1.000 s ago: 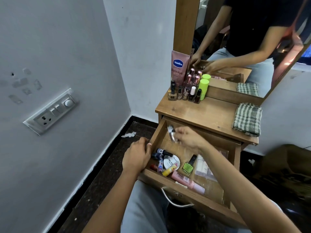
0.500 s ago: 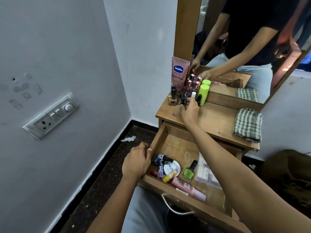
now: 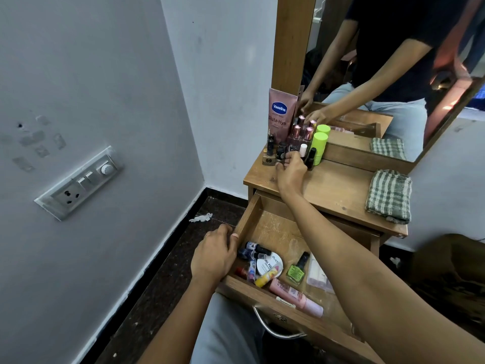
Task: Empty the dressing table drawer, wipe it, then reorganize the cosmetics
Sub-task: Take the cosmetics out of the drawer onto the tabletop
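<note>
A: Where are the hands?

B: The left hand (image 3: 214, 256) rests on the left wall of the open drawer (image 3: 248, 219), fingers curled over its top edge and clamped on the wood. The right hand (image 3: 290, 170) reaches over the drawer to the worktop (image 3: 338, 190), at the cluster of small bottles (image 3: 282, 151) by the mirror (image 3: 393, 74).

A: Is the right hand holding anything?

B: Its fingers are bent together around the base of a small bottle in the front row, but whether they grip it I cannot tell.

A: What stands up there?

B: A pink lotion tube (image 3: 280, 114) leaning on the mirror frame, pink-capped bottles, dark nail polishes, and a lime green bottle (image 3: 319, 148). A folded checked cloth (image 3: 389, 197) lies at the right end of the worktop, well apart from them.

A: And in the drawer?

B: The back half is bare wood. Near the front lie a white round tin (image 3: 270, 264), a green nail polish (image 3: 296, 270), a pink tube (image 3: 296, 298) along the front wall, a yellow tube (image 3: 265, 279), a few small dark bottles, and a clear packet (image 3: 317, 277) to the right.
</note>
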The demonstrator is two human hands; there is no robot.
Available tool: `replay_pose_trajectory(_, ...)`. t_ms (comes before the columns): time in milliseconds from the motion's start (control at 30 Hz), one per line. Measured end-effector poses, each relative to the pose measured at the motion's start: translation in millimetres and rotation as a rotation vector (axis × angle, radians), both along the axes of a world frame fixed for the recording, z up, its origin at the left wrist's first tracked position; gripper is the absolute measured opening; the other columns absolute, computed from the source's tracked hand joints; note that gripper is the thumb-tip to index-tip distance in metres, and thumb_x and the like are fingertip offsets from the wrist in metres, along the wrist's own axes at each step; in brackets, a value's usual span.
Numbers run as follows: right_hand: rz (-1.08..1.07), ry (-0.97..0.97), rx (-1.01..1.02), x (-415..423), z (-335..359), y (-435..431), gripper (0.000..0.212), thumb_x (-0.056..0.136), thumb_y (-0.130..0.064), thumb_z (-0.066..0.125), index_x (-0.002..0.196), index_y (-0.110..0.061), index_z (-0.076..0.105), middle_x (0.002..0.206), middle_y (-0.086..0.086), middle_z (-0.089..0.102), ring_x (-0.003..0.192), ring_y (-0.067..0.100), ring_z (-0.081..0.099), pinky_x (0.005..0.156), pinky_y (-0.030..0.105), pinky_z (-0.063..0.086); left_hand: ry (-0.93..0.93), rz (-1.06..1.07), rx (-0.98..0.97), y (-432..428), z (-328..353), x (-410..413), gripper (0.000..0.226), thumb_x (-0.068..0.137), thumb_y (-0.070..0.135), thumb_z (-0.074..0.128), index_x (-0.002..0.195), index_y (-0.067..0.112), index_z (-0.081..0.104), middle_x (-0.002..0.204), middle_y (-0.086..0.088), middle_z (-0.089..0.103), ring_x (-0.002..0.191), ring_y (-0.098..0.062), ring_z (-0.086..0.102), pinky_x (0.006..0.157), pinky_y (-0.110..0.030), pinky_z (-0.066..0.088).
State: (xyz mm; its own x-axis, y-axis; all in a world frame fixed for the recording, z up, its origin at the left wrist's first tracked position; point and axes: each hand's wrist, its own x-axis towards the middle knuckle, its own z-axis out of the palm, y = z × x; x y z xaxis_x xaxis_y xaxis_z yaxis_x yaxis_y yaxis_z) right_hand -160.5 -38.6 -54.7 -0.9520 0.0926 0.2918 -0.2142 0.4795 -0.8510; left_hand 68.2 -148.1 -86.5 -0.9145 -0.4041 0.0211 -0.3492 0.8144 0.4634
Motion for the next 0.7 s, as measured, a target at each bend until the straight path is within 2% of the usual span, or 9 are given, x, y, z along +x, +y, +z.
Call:
replay_pose_trajectory(100, 0.005, 0.000, -0.015, -0.3, -0.2, -1.0, 0.019, 0.086, -0.001, 0.064, 0.103, -0.005, 0.056, 0.098, 0.008, 0.061, 0.081, 0.013, 0.053, 0.070, 0.021, 0.045, 0.000, 0.001, 0.002, 0.0, -0.8, 0.1, 0.031, 0.100, 0.044, 0.038, 0.118, 0.024, 0.054, 0.106, -0.002, 0.064, 0.092, -0.018, 0.062, 0.077, -0.039, 0.053)
replay_pose_trajectory(267, -0.006, -0.005, -0.012, -1.5, -2.9, -2.4, 0.019, 0.086, -0.002, 0.065, 0.102, -0.006, 0.056, 0.097, 0.008, 0.061, 0.081, 0.013, 0.054, 0.072, 0.028, 0.052, 0.006, 0.006, 0.005, 0.0, -1.4, -0.1, 0.031, 0.100, 0.044, 0.038, 0.117, 0.025, 0.054, 0.105, -0.002, 0.063, 0.090, -0.017, 0.062, 0.076, -0.039, 0.054)
replay_pose_trajectory(400, -0.010, -0.007, -0.008, 4.1, -2.2, 0.7, 0.021, 0.087, -0.002, 0.064, 0.106, -0.006, 0.055, 0.100, 0.007, 0.060, 0.083, 0.012, 0.054, 0.070, 0.024, 0.050, 0.005, 0.006, 0.003, 0.1, -1.1, -0.3, 0.030, 0.100, 0.044, 0.038, 0.117, 0.025, 0.055, 0.105, -0.001, 0.064, 0.092, -0.017, 0.061, 0.077, -0.039, 0.054)
replay_pose_trajectory(467, 0.009, 0.040, -0.023, 12.6, -4.2, 4.6, 0.022, 0.087, -0.002, 0.064, 0.106, -0.006, 0.055, 0.101, 0.007, 0.058, 0.083, 0.012, 0.054, 0.074, 0.029, 0.053, 0.002, 0.003, -0.005, 0.5, -0.2, -0.4, 0.030, 0.100, 0.043, 0.038, 0.117, 0.024, 0.055, 0.104, -0.002, 0.064, 0.092, -0.017, 0.061, 0.077, -0.038, 0.054)
replay_pose_trajectory(533, 0.072, 0.141, -0.028, 28.7, -10.6, 9.6, 0.018, 0.088, -0.005, 0.061, 0.105, -0.008, 0.055, 0.102, 0.004, 0.054, 0.086, 0.015, 0.055, 0.075, 0.031, 0.054, -0.003, 0.003, -0.017, 0.3, 0.0, -0.7, 0.030, 0.101, 0.042, 0.038, 0.118, 0.022, 0.054, 0.104, -0.003, 0.065, 0.092, -0.019, 0.062, 0.075, -0.037, 0.053)
replay_pose_trajectory(600, 0.203, 0.230, 0.019, 54.2, -21.1, 17.2, 0.011, 0.092, -0.012, 0.057, 0.102, -0.010, 0.056, 0.101, 0.001, 0.053, 0.088, 0.013, 0.054, 0.076, 0.026, 0.051, -0.008, 0.005, -0.027, 0.1, -0.3, -0.7, 0.030, 0.101, 0.041, 0.038, 0.118, 0.022, 0.054, 0.104, -0.004, 0.065, 0.091, -0.019, 0.063, 0.074, -0.036, 0.052)
replay_pose_trajectory(700, 0.505, 0.194, 0.243, 93.7, -38.9, 33.4, 0.006, 0.095, -0.019, 0.054, 0.097, -0.015, 0.058, 0.095, -0.006, 0.054, 0.081, 0.005, 0.052, 0.073, 0.019, 0.048, -0.010, 0.005, -0.034, 0.5, -0.2, -0.6, 0.029, 0.101, 0.041, 0.039, 0.118, 0.022, 0.054, 0.104, -0.004, 0.065, 0.092, -0.019, 0.064, 0.075, -0.038, 0.054)
